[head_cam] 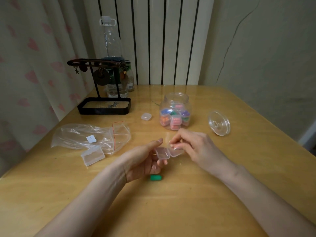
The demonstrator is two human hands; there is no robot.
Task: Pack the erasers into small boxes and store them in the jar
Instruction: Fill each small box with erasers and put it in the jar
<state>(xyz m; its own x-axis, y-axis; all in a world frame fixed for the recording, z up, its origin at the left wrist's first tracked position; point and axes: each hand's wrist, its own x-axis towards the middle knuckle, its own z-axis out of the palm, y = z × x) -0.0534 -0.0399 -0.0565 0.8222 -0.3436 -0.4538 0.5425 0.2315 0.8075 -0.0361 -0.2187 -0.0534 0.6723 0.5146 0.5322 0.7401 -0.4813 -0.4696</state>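
A small clear hinged box hangs open above the table's middle. My left hand holds its base from below with curled fingers. My right hand pinches the flipped-back lid. Nothing shows inside the box. A green eraser lies on the table just under my left hand. The clear jar stands open behind my hands, holding several small boxes with coloured erasers. Its lid lies to its right. Another small shut box sits left of the jar.
A crumpled zip bag and a larger clear rectangular box lie at the left. A black jewellery stand and a tall clear bottle stand at the back left. Curtain and radiator border the wooden table.
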